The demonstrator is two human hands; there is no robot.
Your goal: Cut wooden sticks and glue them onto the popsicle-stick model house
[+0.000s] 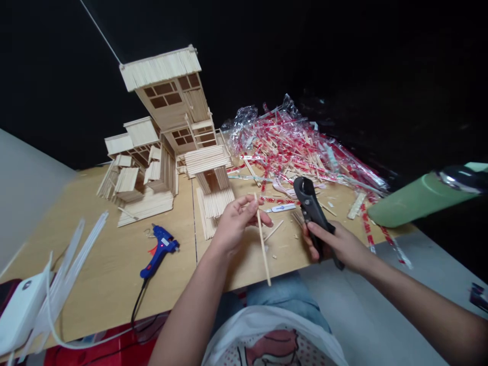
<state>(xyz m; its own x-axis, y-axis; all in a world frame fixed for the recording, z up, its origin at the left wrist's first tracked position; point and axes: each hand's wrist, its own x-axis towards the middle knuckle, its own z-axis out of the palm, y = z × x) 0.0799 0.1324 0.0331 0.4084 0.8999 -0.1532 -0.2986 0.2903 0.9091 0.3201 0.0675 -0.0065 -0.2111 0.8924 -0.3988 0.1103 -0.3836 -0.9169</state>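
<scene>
My left hand (244, 221) pinches a thin wooden stick (263, 244) near its upper end; the stick slants down toward the table's front edge. In my right hand (335, 244) is a black hand cutter (314, 208), its rounded head pointing up and away from me. A few short stick ends show beside the fingers of that hand; whether they are held I cannot tell. Just beyond my left hand stands the small roofed porch (211, 178) of a model house (163, 101) built from wooden sticks. A white-handled craft knife (282, 208) lies between my hands.
A blue hot glue gun (160, 249) lies on the table (102, 269), with clear glue sticks (72, 269) and a white power bank (25, 310) farther left. Red-printed plastic wrappers and sticks form a heap (290, 142) at the back. A green bottle (415, 201) is at right.
</scene>
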